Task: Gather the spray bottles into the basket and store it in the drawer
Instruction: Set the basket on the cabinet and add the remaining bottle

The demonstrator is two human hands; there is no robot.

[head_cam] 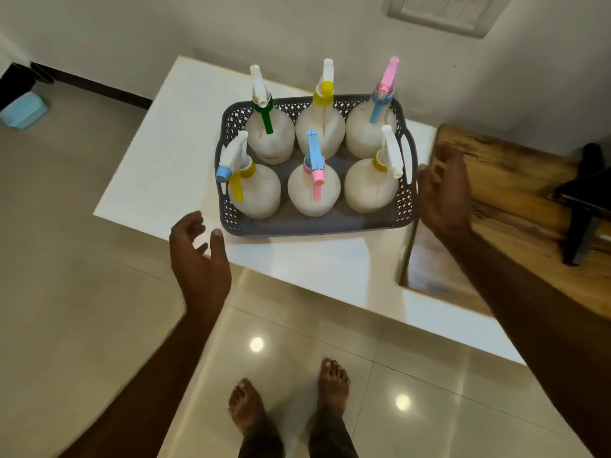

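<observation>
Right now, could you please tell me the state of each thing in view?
basket: on the white table, holding six bottles
spray bottles: all six upright inside the basket
left hand: open, apart from the basket
right hand: open, beside the basket's right handle

I'm standing on glossy beige floor tiles (330, 342) with ceiling-light glare spots. White tabletop (158, 166) ahead, wooden surface (515, 180) beside it on the right. Plain white wall (165, 31), dark skirting (99, 87), light-blue bin (23, 110) far left.
</observation>
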